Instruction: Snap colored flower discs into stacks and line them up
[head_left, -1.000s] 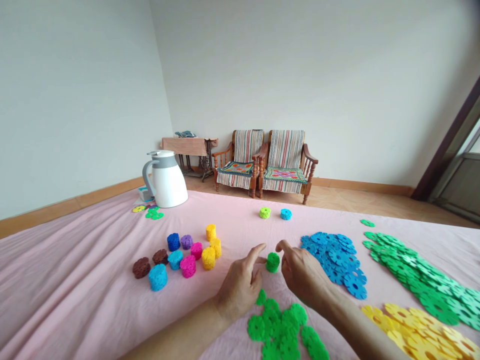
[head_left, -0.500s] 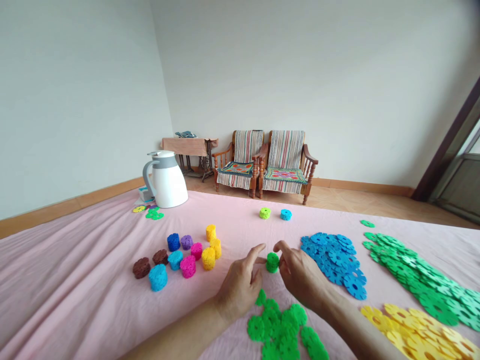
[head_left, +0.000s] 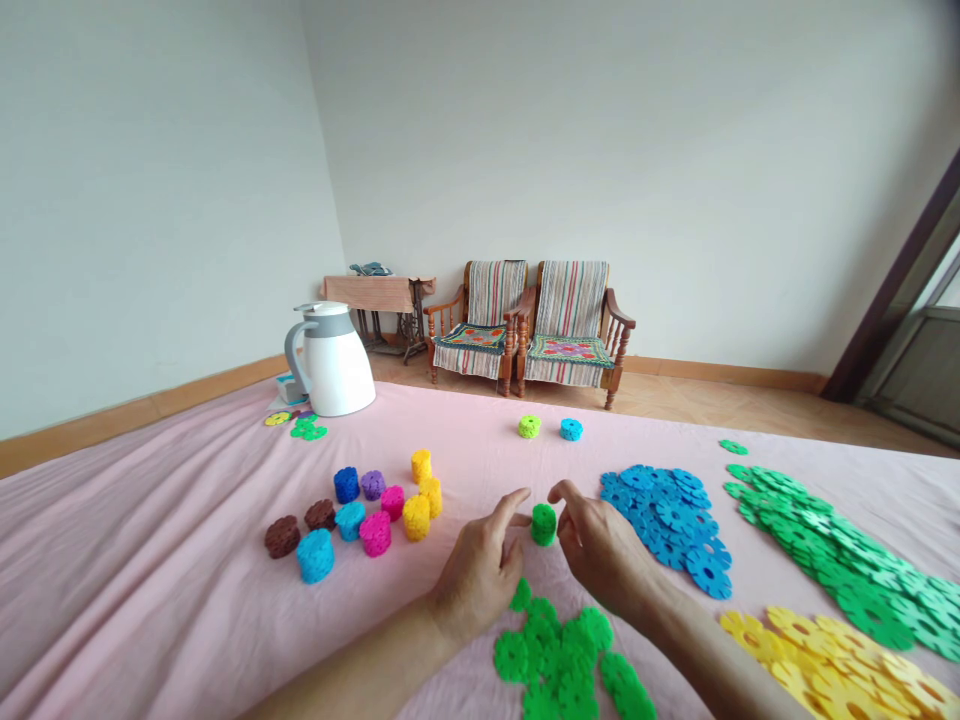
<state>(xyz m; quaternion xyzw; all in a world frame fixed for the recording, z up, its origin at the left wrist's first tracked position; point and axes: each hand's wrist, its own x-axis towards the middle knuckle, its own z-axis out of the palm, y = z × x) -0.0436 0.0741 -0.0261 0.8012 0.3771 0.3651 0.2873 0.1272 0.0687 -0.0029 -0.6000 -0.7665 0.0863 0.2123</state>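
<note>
Pale walls (head_left: 480,140) and tiled flooring (head_left: 697,395) frame a spread of pink cloth (head_left: 180,570), where a person's two bare hands flank a short upright stack of green, flower-edged plastic discs (head_left: 544,524). The left hand (head_left: 480,580), half open with its index finger stretched forward and its thumb apart, has a fingertip close against the stack's left side; whether it touches is unclear. The right hand (head_left: 609,550), loosely open with its index finger bent, is just beside the right side, with no grip visible. Nearest the wrists lie loose green discs (head_left: 566,655). To the right spread overlapping blue discs (head_left: 664,515), yellow discs (head_left: 847,670) and, farther out, a long bank of green discs (head_left: 832,550). Beyond the fingertips stand a lime-green stack (head_left: 529,427) and a light-blue stack (head_left: 571,430), near each other but apart. At left, short stacks gather in a group: three yellow (head_left: 417,518), two pink (head_left: 376,534), two light blue (head_left: 316,556), two brown (head_left: 283,537), one dark blue (head_left: 346,485) and one purple (head_left: 373,486). Behind them stands a white jug with a gray handle (head_left: 339,365); past the cloth, two wooden armchairs with striped covers (head_left: 572,300) sit side by side.
</note>
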